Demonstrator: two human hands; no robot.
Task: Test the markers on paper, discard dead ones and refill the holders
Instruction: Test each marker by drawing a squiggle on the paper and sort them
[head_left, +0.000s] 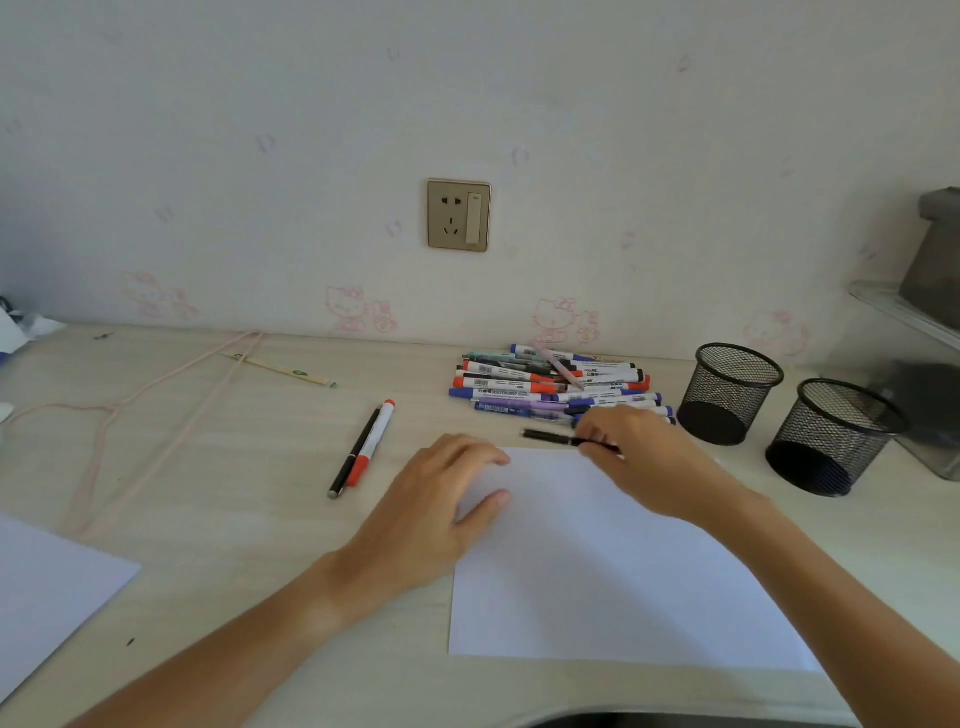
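A: What lies nearest on the pale wooden bench (218, 519)?

B: A blank white paper sheet (597, 571), near the front edge. The left hand (431, 509) rests on its left side, fingers relaxed and gripping nothing.

A: And the right hand (639, 462)?

B: At the sheet's far edge, pinching a slim black pen (550, 437) that lies nearly level.

A: Beyond that?

B: A mixed pile of red, blue and black markers (556, 387) lies close to the back edge. Two black mesh holders (730, 392) stand to its right. Left of the sheet lie a red-capped white marker (371, 441) and a black pen (356, 452), side by side.
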